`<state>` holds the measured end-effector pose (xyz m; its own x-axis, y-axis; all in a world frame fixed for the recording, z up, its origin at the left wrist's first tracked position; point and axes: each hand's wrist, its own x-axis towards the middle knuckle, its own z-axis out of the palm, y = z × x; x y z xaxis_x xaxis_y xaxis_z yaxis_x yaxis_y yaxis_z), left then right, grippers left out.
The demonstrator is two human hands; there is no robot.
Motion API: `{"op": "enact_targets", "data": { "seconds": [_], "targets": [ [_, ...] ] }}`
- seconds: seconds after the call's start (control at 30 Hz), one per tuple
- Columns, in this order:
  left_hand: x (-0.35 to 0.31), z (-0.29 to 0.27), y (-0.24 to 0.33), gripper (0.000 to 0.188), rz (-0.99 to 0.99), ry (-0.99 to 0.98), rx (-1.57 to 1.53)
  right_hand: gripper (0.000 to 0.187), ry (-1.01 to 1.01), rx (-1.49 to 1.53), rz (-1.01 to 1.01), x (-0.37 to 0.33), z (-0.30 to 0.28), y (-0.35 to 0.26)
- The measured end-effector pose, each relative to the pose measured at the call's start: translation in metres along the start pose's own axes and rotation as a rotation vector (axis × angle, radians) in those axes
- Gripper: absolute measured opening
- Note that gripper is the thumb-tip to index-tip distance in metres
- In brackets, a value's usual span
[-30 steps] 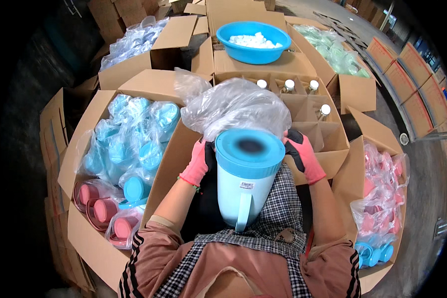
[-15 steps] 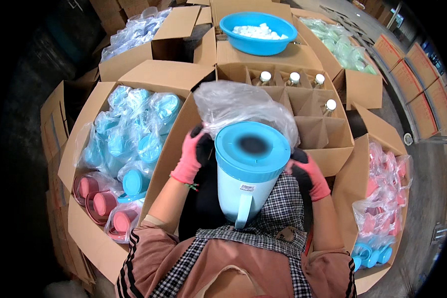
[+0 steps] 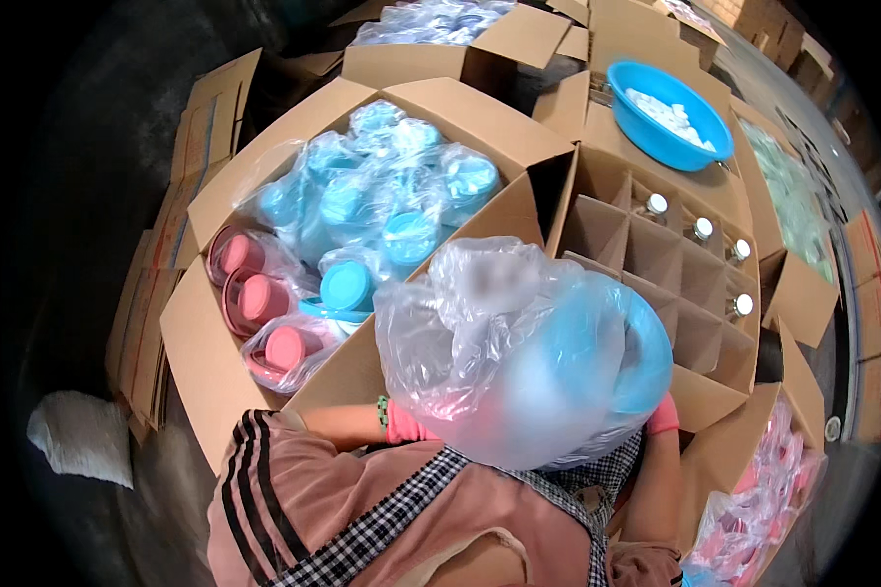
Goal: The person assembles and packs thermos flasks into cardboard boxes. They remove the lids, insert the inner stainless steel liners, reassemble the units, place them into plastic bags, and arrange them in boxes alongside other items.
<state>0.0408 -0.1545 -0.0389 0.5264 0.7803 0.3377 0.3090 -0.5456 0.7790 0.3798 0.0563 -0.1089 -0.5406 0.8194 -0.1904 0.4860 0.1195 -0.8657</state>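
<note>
A blue lidded jug is held in front of my chest, tilted, inside a clear plastic bag. The bag balloons out on the jug's left, and the light-blue body shows hazily through the film. My left hand, in a pink glove, is at the bag's lower left; its fingers are behind the plastic. At the lower right edge of the bagged jug is my right hand, also pink-gloved, with its fingers hidden behind the jug. Whether either hand is closed does not show.
Left, an open carton holds bagged blue and red jugs. A divided carton with several white-capped bottles stands right, below a blue basin of small white pieces. Bagged pink items fill a carton at lower right.
The bag was behind the upright jug; now it covers the jug, which has tilted and risen with its lid turned rightward. My left hand moved down. The view has swung left.
</note>
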Motion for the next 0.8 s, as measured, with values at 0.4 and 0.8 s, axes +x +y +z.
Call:
{"op": "enact_targets", "data": {
  "seconds": [0.4,0.8],
  "targets": [
    [0.051,0.022,0.007,0.025,-0.175,0.197,-0.664,0.038,0.062,-0.246,-0.195,0.016,0.031,-0.036],
    [0.04,-0.095,0.039,0.029,-0.649,0.765,-0.804,0.027,-0.227,-0.627,-0.579,-0.072,0.077,-0.141]
  ]
}}
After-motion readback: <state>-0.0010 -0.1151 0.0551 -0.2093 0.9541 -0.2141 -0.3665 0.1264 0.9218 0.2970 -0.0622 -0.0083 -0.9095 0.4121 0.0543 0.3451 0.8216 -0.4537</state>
